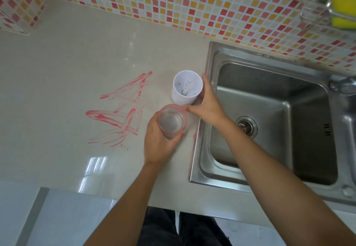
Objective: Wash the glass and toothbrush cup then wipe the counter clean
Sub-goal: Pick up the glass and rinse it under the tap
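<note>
Clear glass (172,122), upright, sits in the left hand (158,141), fingers curled round its wall, just over the pale counter (63,56). Right beside it, the right hand (207,104) wraps thumb and fingers around the white toothbrush cup (186,87), standing near the steel sink (269,110) rim. Red smears (119,110) streak the counter left of both.

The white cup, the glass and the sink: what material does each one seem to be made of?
The white cup looks like matte, opaque plastic, though glazed ceramic is possible; its inside carries dark specks. The glass is transparent, so glass or clear plastic, with a pinkish rim. The sink looks like brushed stainless steel: grey, with soft reflections.
</note>
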{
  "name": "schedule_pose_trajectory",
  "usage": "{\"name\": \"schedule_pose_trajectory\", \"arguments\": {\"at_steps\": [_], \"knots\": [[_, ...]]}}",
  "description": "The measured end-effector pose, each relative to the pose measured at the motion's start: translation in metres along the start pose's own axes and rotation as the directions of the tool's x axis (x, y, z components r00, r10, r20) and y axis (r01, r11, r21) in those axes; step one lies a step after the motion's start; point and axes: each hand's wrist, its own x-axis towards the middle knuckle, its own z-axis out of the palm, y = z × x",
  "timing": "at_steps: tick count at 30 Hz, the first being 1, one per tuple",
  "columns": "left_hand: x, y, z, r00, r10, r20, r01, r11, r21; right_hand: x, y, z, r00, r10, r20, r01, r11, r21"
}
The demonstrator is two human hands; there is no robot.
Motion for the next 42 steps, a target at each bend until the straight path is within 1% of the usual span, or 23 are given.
{"name": "schedule_pose_trajectory", "arguments": {"at_steps": [3, 5, 7, 9, 11, 13, 16, 18, 20, 22, 23, 24, 26, 27, 32, 37, 42], "knots": [[-0.003, 0.006, -0.002, 0.999, -0.033, -0.009, 0.033, 0.999, 0.011, -0.029, 0.012, -0.018, 0.992, 0.037, -0.118, -0.043, 0.998, -0.050], [-0.006, 0.010, -0.004, 0.999, -0.037, -0.012, 0.037, 0.999, -0.002, -0.062, 0.035, -0.037, 0.978, 0.040, -0.204, -0.071, 0.986, -0.148], [-0.014, 0.013, -0.002, 0.999, -0.036, -0.001, 0.036, 0.999, -0.015, -0.099, 0.064, -0.059, 0.968, 0.060, -0.243, -0.124, 0.958, -0.258], [-0.027, 0.021, 0.007, 0.999, -0.018, 0.040, 0.020, 0.999, -0.038, -0.134, 0.093, -0.084, 0.964, 0.092, -0.251, -0.172, 0.932, -0.320], [-0.042, 0.033, 0.024, 0.995, 0.029, 0.092, -0.025, 0.999, -0.042, -0.167, 0.120, -0.109, 0.957, 0.129, -0.260, -0.228, 0.888, -0.400], [-0.055, 0.049, 0.044, 0.985, 0.103, 0.138, -0.101, 0.995, -0.018, -0.193, 0.144, -0.133, 0.949, 0.169, -0.266, -0.284, 0.827, -0.486], [-0.069, 0.067, 0.078, 0.953, 0.211, 0.219, -0.229, 0.972, 0.056, -0.212, 0.165, -0.158, 0.943, 0.176, -0.281, -0.313, 0.751, -0.581], [-0.077, 0.077, 0.100, 0.923, 0.256, 0.288, -0.299, 0.947, 0.119, -0.212, 0.170, -0.164, 0.943, 0.171, -0.284, -0.313, 0.745, -0.590], [-0.081, 0.082, 0.122, 0.902, 0.285, 0.325, -0.360, 0.911, 0.200, -0.211, 0.170, -0.165, 0.945, 0.163, -0.283, -0.307, 0.745, -0.593], [-0.082, 0.086, 0.142, 0.901, 0.269, 0.339, -0.368, 0.889, 0.272, -0.212, 0.169, -0.165, 0.947, 0.152, -0.284, -0.297, 0.753, -0.588], [-0.081, 0.087, 0.150, 0.898, 0.261, 0.354, -0.379, 0.868, 0.320, -0.212, 0.170, -0.165, 0.946, 0.143, -0.291, -0.294, 0.758, -0.582], [-0.081, 0.086, 0.157, 0.887, 0.275, 0.372, -0.416, 0.825, 0.383, -0.213, 0.170, -0.165, 0.945, 0.134, -0.300, -0.291, 0.763, -0.577], [-0.079, 0.084, 0.167, 0.849, 0.315, 0.425, -0.514, 0.681, 0.521, -0.214, 0.170, -0.166, 0.941, 0.125, -0.315, -0.291, 0.773, -0.564], [-0.078, 0.084, 0.170, 0.838, 0.319, 0.442, -0.537, 0.621, 0.570, -0.214, 0.170, -0.166, 0.940, 0.122, -0.317, -0.290, 0.775, -0.561], [-0.070, 0.092, 0.179, 0.790, 0.378, 0.482, -0.610, 0.405, 0.682, -0.215, 0.172, -0.168, 0.933, 0.111, -0.341, -0.296, 0.776, -0.556], [-0.067, 0.100, 0.180, 0.774, 0.359, 0.521, -0.617, 0.242, 0.749, -0.215, 0.176, -0.167, 0.926, 0.097, -0.365, -0.298, 0.782, -0.548], [-0.066, 0.103, 0.179, 0.751, 0.363, 0.552, -0.632, 0.151, 0.760, -0.216, 0.176, -0.167, 0.929, 0.091, -0.358, -0.291, 0.777, -0.558]]}}
